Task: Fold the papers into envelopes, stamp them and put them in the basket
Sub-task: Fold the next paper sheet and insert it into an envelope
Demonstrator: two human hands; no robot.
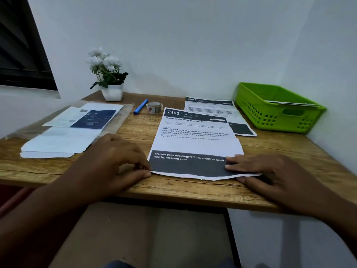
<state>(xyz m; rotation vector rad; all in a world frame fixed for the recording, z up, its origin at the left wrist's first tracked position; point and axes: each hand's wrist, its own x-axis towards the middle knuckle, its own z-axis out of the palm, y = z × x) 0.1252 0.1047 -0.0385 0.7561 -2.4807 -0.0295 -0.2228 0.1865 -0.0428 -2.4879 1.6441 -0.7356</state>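
Observation:
A printed sheet headed "2400" point(195, 144) lies flat near the front of the wooden desk point(135, 132). My left hand point(116, 161) pinches its lower left corner between thumb and fingers. My right hand point(270, 173) pinches the lower right corner, fingers on top and thumb under the slightly lifted edge. A second printed sheet headed "2684" point(212, 111) lies behind it, partly covered. The green plastic basket point(270, 115) stands at the far right with a folded paper point(289, 103) in it.
A stack of papers point(63, 140) with a blue-printed sheet lies on plastic film at the left. A blue marker point(140, 106) and a roll of tape point(154, 107) sit mid-back. A white flower pot point(113, 91) stands by the wall.

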